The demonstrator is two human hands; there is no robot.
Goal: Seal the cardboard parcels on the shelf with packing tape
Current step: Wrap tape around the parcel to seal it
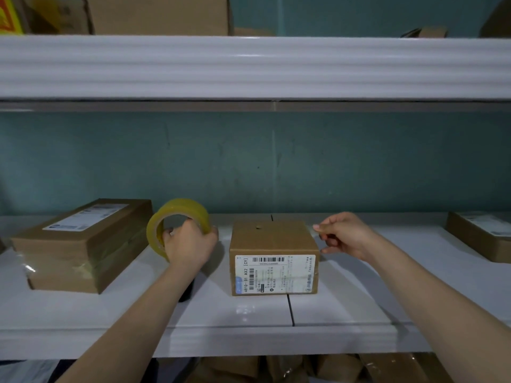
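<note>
A small cardboard parcel (272, 239) with a white barcode label on its front stands mid-shelf, flaps closed. My left hand (189, 244) grips a roll of yellowish clear packing tape (177, 217), held upright just left of the parcel. My right hand (345, 236) hovers at the parcel's far right corner with thumb and forefinger pinched together. Any tape strip between roll and fingers is too faint to make out. A flat, long parcel (80, 244) wrapped in glossy tape lies at the left.
The white shelf (249, 313) has a seam running under the small parcel. Another labelled parcel (481, 236) sits at the far right. A small dark object (186, 293) lies under my left forearm. The upper shelf (249, 67) hangs overhead; boxes fill the space below.
</note>
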